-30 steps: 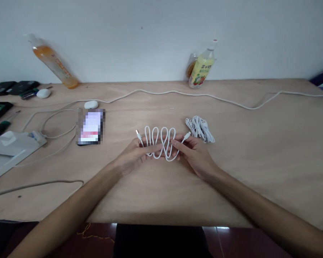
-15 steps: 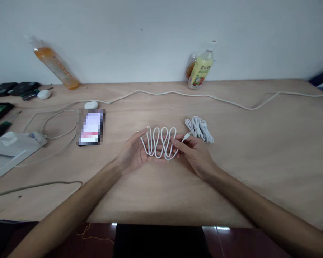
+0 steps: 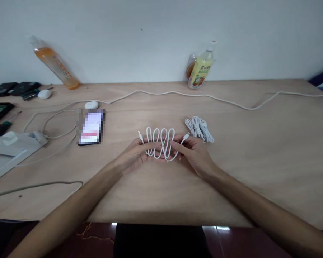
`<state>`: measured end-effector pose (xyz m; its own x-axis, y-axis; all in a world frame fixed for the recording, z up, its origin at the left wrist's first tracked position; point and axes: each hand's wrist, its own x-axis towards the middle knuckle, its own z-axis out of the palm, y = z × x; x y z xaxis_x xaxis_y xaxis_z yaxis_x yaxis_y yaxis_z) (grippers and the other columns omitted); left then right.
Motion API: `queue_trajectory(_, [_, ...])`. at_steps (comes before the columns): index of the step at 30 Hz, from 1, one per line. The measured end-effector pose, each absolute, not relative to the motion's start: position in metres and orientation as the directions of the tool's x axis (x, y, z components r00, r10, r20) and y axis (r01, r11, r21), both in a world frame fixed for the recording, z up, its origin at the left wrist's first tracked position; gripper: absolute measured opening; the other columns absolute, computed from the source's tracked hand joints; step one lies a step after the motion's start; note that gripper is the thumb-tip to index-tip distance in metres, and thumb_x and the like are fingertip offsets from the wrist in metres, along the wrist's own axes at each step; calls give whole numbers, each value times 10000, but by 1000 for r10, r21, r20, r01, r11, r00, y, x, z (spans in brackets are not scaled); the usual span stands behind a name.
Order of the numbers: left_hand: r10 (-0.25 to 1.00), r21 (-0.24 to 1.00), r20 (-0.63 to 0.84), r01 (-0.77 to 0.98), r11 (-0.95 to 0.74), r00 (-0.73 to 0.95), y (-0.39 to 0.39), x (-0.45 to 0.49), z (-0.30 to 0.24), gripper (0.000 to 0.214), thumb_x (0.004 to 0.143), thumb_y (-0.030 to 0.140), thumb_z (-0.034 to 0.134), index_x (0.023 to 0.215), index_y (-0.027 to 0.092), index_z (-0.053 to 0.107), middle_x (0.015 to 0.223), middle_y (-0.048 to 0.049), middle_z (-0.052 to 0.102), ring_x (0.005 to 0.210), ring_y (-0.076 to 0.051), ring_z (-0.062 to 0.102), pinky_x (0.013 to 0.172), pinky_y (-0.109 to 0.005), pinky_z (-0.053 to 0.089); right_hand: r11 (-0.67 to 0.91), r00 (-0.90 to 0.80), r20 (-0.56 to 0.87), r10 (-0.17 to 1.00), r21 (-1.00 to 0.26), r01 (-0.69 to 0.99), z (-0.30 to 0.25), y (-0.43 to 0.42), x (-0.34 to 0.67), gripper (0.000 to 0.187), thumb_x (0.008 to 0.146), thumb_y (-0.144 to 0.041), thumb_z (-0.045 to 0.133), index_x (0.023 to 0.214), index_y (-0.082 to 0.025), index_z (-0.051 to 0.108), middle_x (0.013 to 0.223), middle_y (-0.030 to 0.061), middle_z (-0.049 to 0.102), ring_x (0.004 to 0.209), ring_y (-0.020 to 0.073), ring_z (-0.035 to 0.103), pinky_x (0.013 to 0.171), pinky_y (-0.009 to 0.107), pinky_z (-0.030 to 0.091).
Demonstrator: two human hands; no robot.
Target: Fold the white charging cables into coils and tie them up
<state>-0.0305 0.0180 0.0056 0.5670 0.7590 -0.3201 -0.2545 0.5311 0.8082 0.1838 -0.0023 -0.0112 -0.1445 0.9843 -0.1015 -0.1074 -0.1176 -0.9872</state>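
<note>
A white charging cable [image 3: 165, 134] lies folded in several side-by-side loops across my fingers, over the table's middle. My left hand [image 3: 136, 154] supports the loops from below, and its thumb presses down on their left part. One plug of the cable sticks up beside that thumb. At the other end my right hand [image 3: 195, 154] pinches the last loops between thumb and fingers, with the second plug pointing up past it. Just behind my right hand rests a bundle of white cables [image 3: 200, 129]. The fingertips under the loops are partly hidden.
A phone [image 3: 91, 127] and a white earbud case [image 3: 91, 105] lie to the left. Along the back runs a long white cord [image 3: 174, 92]. Two bottles, one orange [image 3: 54, 64] and one yellow [image 3: 201, 68], lean at the wall. Tools and a white bag [image 3: 13, 152] occupy the far left.
My left thumb has come down from the cable's left end onto the loops. The left plug now shows standing free. My right hand stays nearly in place.
</note>
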Motion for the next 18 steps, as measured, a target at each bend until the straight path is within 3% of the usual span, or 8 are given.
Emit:
queue_trajectory(9, [781, 848, -313, -212, 486, 540, 14, -29, 7, 350, 794, 199, 956, 1131, 177, 865, 1138, -100, 872, 915, -203, 821, 874, -347, 663, -98, -163, -84, 983, -992, -75, -12, -3, 184, 280, 864, -494, 854, 918, -220, 840, 781, 22, 724, 657, 152, 589, 544, 281, 478])
queue_trajectory(18, [780, 836, -336, -216, 505, 528, 12, -29, 7, 421, 747, 237, 1002, 1143, 195, 866, 1118, -90, 879, 974, -237, 837, 888, -361, 674, -106, -158, -94, 983, -992, -69, -11, -3, 184, 299, 854, -509, 862, 921, -220, 829, 792, 24, 722, 654, 154, 584, 544, 292, 492])
